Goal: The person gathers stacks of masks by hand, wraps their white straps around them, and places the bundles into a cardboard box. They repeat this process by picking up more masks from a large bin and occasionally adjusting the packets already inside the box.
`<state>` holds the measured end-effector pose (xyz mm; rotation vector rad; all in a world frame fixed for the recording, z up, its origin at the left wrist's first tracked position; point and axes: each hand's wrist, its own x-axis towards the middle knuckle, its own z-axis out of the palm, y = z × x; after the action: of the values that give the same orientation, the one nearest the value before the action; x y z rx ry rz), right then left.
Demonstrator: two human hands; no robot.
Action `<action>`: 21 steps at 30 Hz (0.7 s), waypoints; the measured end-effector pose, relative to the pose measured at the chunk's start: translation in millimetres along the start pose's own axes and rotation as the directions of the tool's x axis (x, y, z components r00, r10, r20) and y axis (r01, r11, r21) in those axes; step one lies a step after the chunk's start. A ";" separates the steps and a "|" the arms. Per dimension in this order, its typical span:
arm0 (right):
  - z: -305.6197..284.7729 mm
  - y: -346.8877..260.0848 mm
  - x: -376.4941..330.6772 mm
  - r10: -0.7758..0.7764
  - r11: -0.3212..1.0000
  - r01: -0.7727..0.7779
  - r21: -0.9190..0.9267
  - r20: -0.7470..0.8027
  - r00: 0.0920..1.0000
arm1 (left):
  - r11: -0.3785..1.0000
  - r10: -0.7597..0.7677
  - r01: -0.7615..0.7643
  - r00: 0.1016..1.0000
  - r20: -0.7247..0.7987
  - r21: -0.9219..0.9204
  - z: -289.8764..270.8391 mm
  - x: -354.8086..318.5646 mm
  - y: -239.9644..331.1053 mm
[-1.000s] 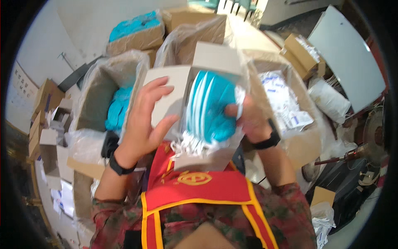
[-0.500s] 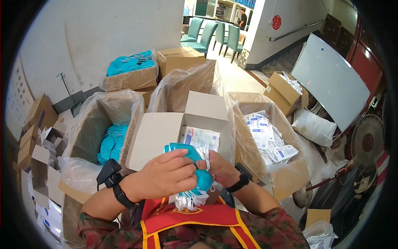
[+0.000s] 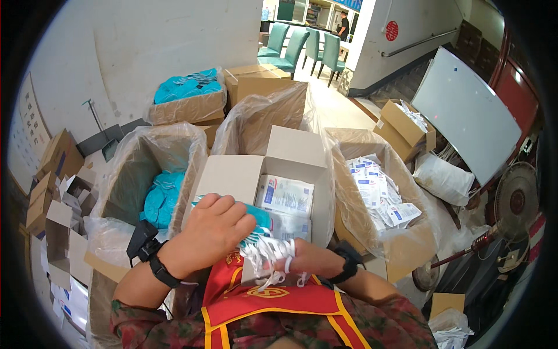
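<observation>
My left hand is closed round a stack of teal face masks, fingers over the top. A bunch of white elastic straps hangs from the stack on the near side. My right hand is closed on these straps, its fingertips partly hidden among them. Just beyond the hands stands an open carton with pale flaps. Flat white printed packets lie inside it. The stack is held over the carton's near left part, and my left hand hides some of it.
A plastic-lined carton on the left holds loose teal masks. On the right, another lined carton holds many white packets. Behind stand a lined carton and a box of teal masks. A fan stands far right.
My left hand has moved left and up with the masks and now covers them from above. My right hand has moved down to the straps, which now spread out between the hands.
</observation>
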<state>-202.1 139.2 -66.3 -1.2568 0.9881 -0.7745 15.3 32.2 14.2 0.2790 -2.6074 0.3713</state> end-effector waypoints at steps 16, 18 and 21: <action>22.0 -78.8 -31.7 -0.303 0.914 0.390 -0.111 0.451 0.839 | 0.568 0.117 0.026 0.987 0.111 -0.823 31.6 -12.2 43.7; 18.6 -87.0 -51.5 -0.213 0.963 0.259 -0.080 0.365 0.906 | 0.753 0.199 -0.021 0.960 0.198 -0.657 5.1 -17.9 37.5; 12.0 -87.5 -83.4 -0.028 0.993 0.068 -0.092 0.377 0.926 | 0.815 0.369 -0.121 0.863 0.345 -0.567 -37.3 -19.9 33.3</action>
<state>-220.2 204.4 34.6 -1.4592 0.6924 -0.4959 40.0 77.7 28.8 -0.2113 -3.0685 -0.3930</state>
